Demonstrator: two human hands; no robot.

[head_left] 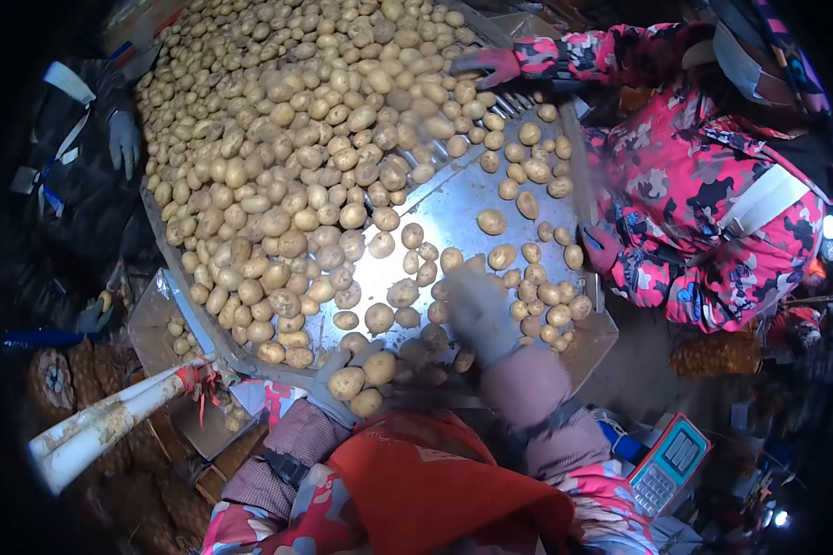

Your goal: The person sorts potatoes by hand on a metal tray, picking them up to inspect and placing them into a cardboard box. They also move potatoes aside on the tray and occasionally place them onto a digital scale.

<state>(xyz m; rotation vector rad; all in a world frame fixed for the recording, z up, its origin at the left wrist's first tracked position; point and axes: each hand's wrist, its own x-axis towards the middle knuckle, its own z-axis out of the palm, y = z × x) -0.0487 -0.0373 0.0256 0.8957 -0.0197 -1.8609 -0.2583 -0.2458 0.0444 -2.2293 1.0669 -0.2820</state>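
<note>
My left hand (327,387), in a grey glove, is curled around several potatoes (346,383) at the near edge of the metal sorting table (432,205). Its fingers are partly hidden by the potatoes, which are pressed between the hand and my body. My right hand (481,316), also gloved in grey, is over the metal surface among loose potatoes. Motion smears its fingers, and I cannot see whether anything is in them. Darker, blurred potatoes (415,351) lie between my two hands.
A large potato heap (287,139) covers the table's far and left side. At right, a co-worker in a pink camouflage jacket (685,203) has both gloved hands at the table. Another person in dark clothes (74,157) stands left. A white pole (111,425) and a scale display (671,462) flank me.
</note>
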